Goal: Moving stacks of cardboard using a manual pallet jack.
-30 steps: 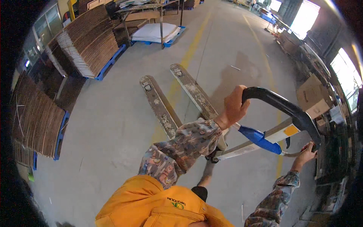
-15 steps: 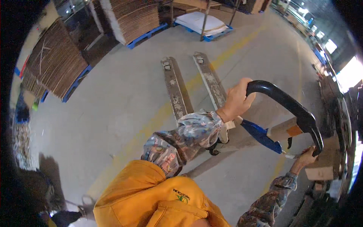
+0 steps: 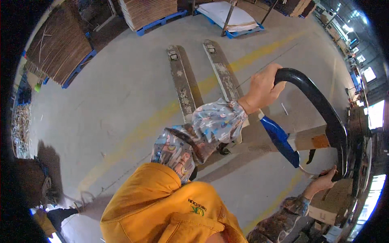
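Note:
My left hand (image 3: 264, 88) is wrapped round the far end of a black loop handle (image 3: 314, 95) that belongs to a hand pallet truck. Low on the same loop, at its near right side, my right hand (image 3: 323, 182) is closed on the handle, its fingertips partly hidden. A blue part (image 3: 279, 139) and a black lever (image 3: 311, 156) sit by the handle's shaft. Beyond my left sleeve, the truck's two worn, scuffed forks (image 3: 222, 71) stretch away over the floor with no load on them. Patterned sleeves cover both my forearms.
Cardboard stacks (image 3: 60, 38) stand on blue pallets at the far left. Another stack (image 3: 150, 14) and a pallet of white sheets (image 3: 229, 17) are at the back. Yellow lines (image 3: 162, 117) cross the grey floor. A cardboard box (image 3: 330, 202) lies near my right hand.
The handle and both hands have shifted in view, my left hand up and right. The forks have swung slightly left against the floor, and the back pallets sit higher and farther right.

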The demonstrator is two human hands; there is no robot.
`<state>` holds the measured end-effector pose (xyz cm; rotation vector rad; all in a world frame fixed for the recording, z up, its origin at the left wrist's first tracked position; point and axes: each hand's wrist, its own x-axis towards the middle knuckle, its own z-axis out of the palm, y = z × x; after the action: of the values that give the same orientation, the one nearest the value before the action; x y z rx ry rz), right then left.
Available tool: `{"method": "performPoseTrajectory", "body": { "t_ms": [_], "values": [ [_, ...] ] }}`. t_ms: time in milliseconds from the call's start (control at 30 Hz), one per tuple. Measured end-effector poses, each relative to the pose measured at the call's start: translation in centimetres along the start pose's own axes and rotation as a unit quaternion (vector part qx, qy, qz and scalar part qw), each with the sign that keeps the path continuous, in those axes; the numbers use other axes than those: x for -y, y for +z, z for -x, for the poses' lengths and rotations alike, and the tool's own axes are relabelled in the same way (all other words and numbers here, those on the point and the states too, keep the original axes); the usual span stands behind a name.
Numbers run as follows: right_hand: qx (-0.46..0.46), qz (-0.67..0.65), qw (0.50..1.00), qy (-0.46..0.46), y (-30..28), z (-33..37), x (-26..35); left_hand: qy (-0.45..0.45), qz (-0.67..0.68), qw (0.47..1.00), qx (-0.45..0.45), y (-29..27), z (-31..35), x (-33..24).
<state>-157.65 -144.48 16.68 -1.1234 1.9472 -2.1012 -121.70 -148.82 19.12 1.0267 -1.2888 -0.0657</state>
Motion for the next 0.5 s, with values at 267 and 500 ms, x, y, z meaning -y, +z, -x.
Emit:
{"method": "performPoseTrajectory", "body": {
  "t_ms": [267, 500],
  "values": [
    [-0.001, 0.030, 0.999, 0.036, 3.3, -1.3, 0.4, -0.019, 0.009, 1.000, 0.002, 1.3, 1.5, -0.1],
    [0.076, 0.208, 0.908, -0.357, 5.5, -13.5, -5.2, 0.025, 0.009, 0.999, -0.037, 1.6, 0.2, -2.5]
  ]
}}
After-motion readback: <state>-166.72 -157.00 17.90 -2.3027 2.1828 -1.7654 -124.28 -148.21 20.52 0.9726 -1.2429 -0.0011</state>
